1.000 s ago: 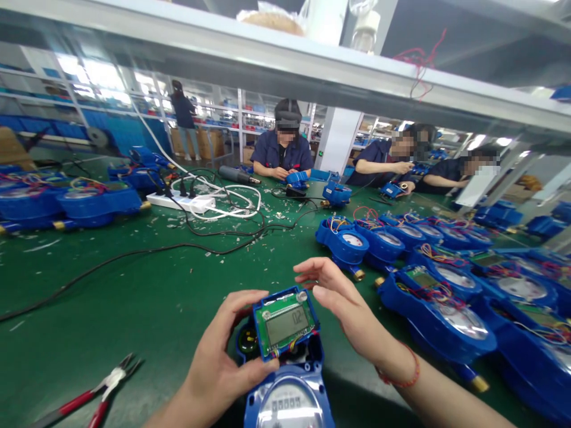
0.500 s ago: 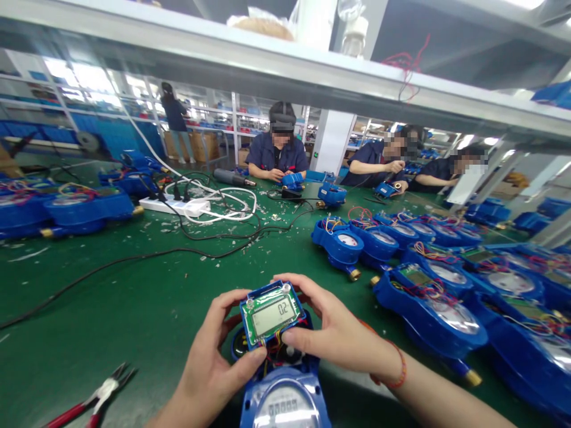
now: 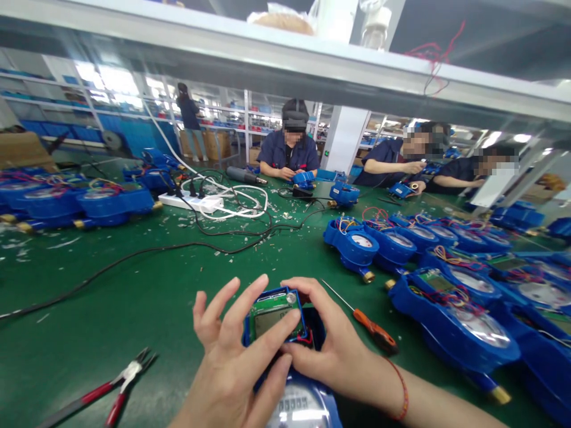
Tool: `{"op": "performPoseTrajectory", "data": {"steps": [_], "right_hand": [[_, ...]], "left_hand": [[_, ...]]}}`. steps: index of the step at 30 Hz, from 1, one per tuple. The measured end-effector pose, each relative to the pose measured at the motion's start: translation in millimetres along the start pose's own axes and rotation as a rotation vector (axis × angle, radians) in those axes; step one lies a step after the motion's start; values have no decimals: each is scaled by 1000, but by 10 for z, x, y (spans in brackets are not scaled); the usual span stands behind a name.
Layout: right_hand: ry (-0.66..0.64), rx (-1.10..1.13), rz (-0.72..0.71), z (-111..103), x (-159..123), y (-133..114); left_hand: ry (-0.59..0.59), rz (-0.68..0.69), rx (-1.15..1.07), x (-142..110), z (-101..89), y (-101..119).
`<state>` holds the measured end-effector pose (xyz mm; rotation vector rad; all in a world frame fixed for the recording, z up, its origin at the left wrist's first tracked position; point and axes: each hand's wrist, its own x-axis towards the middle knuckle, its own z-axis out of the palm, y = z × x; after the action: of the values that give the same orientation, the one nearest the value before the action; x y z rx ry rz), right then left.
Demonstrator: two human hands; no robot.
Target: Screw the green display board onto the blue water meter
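Note:
A blue water meter (image 3: 332, 399) with a number dial lies in front of me. Above its dial sits a blue-framed LCD display module (image 3: 273, 303) with a green circuit board. My right hand (image 3: 336, 342) grips the module at its right side, fingers behind and thumb at the lower edge. Across the display's front stretches my left hand (image 3: 234, 356), its fingers spread. The index fingertip is over the screen's right part, and the thumb is near the lower edge by red wires. Most of the screen and the meter's wiring are hidden by my left hand.
Red-handled cutting pliers (image 3: 129, 375) lie at left, an orange screwdriver (image 3: 372, 328) at right. Rows of blue meters (image 3: 450, 309) fill the right side. A white power strip (image 3: 191, 202) and cables lie ahead. Co-workers (image 3: 289, 145) sit opposite, beneath an overhead shelf (image 3: 267, 47).
My left hand has released the module's left side and moved over its front, fingers spread. My right hand still holds it. The view has shifted, and the screwdriver now shows beside my right hand.

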<state>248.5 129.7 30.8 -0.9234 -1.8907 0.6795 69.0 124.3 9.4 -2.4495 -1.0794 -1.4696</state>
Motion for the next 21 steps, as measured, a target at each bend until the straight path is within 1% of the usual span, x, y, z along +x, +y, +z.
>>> {"op": "performPoseTrajectory", "data": {"steps": [3, 6, 10, 13, 16, 18, 20, 21], "right_hand": [[-14, -31, -39, 8, -16, -6], [-5, -29, -74, 29, -26, -8], [32, 36, -59, 66, -35, 20], [27, 103, -33, 67, -52, 44], [0, 196, 20, 35, -72, 51], [-38, 320, 98, -1, -80, 50], [-86, 486, 180, -39, -83, 53], [-112, 558, 206, -55, -83, 56]], "left_hand": [[34, 21, -39, 10, 0, 5], [32, 34, -79, 12, 1, 4], [24, 41, -119, 8, 8, -5], [-9, 34, -147, 5, 5, -4], [-9, 27, -183, -2, -10, 3], [45, 18, -213, -13, -18, 1], [97, -36, -267, -30, -14, -15], [102, -84, -302, -42, -5, -30]]}}
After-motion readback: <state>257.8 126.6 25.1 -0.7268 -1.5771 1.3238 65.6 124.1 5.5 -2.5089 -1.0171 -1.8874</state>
